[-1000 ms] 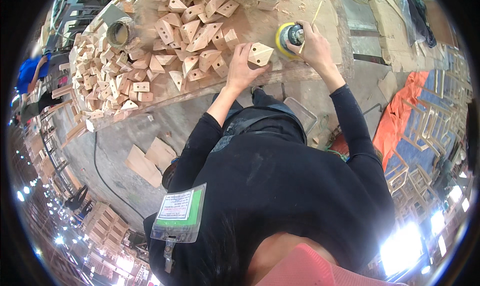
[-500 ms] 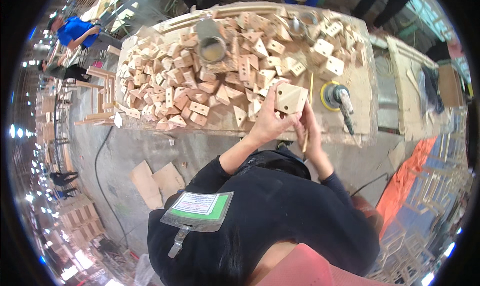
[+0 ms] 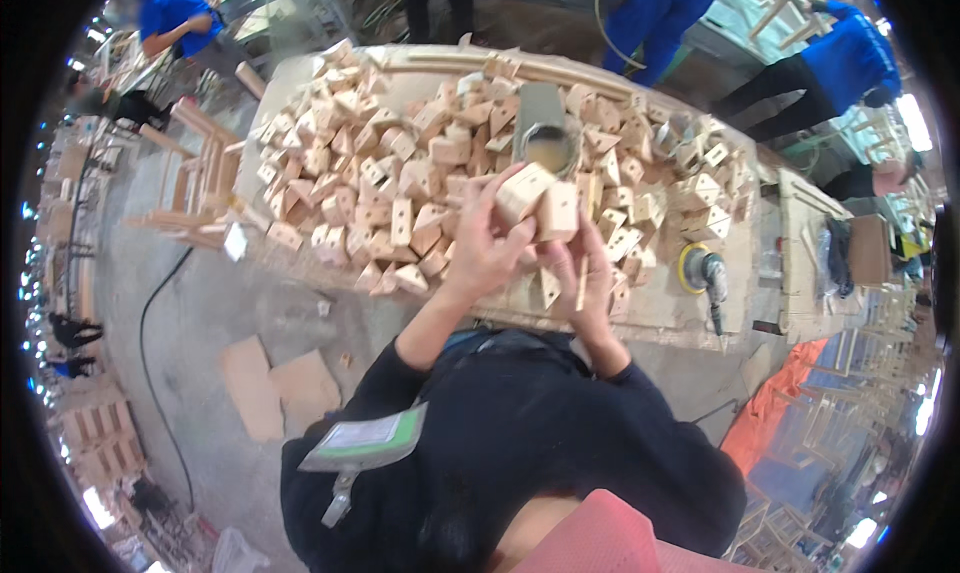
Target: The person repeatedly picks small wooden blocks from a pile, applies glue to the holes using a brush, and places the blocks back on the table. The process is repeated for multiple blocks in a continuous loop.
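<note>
Bright, even workshop light, white glare spots at the rim, strong fisheye bending, slight motion blur.

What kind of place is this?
Most likely a woodworking shop. The workbench is heaped with small drilled wooden blocks, a power sander lies at its edge, and both hands, left and right, hold one block.

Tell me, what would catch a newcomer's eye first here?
A big heap of small wooden blocks covers the workbench. In front of it, the left hand and right hand hold up one wooden block together. A yellow-padded sander lies on the bench to the right.
</note>
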`<state>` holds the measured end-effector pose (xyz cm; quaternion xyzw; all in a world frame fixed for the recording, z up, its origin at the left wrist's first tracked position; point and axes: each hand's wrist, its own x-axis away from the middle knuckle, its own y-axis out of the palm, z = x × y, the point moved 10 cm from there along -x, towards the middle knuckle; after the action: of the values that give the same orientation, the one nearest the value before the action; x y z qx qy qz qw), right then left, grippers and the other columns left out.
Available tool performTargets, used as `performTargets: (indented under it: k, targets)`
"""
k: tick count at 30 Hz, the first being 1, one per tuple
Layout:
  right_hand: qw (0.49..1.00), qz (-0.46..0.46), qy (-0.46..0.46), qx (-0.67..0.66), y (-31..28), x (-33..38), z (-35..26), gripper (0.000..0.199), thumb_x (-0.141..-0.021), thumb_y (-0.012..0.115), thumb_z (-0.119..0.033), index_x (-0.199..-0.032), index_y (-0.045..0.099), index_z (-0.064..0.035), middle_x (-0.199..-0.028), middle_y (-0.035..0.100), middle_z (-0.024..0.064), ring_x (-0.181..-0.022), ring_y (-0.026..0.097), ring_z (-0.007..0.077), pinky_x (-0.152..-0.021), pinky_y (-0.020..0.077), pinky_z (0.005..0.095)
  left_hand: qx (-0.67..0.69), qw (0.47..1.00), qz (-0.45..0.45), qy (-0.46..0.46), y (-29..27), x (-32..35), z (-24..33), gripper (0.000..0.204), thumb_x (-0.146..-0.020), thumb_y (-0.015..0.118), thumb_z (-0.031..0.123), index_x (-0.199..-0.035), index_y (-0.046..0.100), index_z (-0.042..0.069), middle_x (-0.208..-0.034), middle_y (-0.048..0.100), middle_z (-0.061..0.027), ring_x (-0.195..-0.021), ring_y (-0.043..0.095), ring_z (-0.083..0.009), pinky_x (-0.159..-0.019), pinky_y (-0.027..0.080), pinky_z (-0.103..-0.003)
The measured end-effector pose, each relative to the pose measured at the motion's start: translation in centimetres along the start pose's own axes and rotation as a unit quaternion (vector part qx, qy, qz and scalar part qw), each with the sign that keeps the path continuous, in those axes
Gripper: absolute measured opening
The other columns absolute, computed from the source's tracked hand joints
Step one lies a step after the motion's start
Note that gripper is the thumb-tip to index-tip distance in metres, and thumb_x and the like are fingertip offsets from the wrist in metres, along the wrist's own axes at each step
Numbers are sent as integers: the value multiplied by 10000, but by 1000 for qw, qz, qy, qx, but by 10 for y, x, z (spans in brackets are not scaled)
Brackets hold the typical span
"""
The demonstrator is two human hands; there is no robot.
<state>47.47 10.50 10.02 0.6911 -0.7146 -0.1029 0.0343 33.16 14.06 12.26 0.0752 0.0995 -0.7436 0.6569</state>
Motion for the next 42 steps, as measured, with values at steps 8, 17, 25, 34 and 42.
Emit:
performTargets:
  k: [8, 17, 25, 34, 42]
  targets:
    - [997, 71, -17, -2, 45, -12, 13, 537, -932, 590, -40, -1399, 355, 84, -1242, 581, 156, -1097, 586, 173, -916, 477, 286, 51, 999, 1, 11, -38, -2, -4, 557, -956, 537, 166, -1437, 337, -32, -1413, 432, -209, -1287, 455, -257, -1047, 376, -347]
    - [982, 39, -19, 186, 55, -6, -1, 465, -958, 535, -62, -1386, 391, 51, -1082, 627, 99, -965, 606, 146, -794, 515, 276, 108, 985, -102, -89, -48, 8, -7, 521, -1002, 497, 230, -1452, 340, 19, -1331, 514, -91, -1173, 514, -143, -938, 443, -278]
    - [977, -164, 11, 134, 66, -3, -7, 503, -975, 533, -124, -1432, 364, 6, -1386, 492, 155, -1146, 537, 163, -929, 454, 297, 350, 887, -239, -183, -36, 28, -38, 542, -919, 647, 234, -1365, 443, 4, -1287, 554, -89, -1172, 544, -164, -975, 449, -314]
    - [999, -11, -30, 41, -6, -34, -21, 578, -1034, 303, -440, -1363, 446, 13, -981, 632, 99, -923, 612, 159, -857, 488, 297, 513, 829, -101, -200, -56, 27, -72, 667, -889, 631, 410, -1388, 404, 29, -1310, 544, -101, -1181, 549, -218, -1021, 419, -375]
    - [998, 40, 31, -34, -28, -46, 5, 283, -988, 468, -103, -1215, 530, 54, -1061, 635, 141, -950, 638, 196, -844, 515, 313, 499, 840, -59, -207, -68, 23, -78, 527, -893, 636, 334, -1305, 486, 42, -1200, 614, -70, -1072, 605, -198, -893, 500, -343]
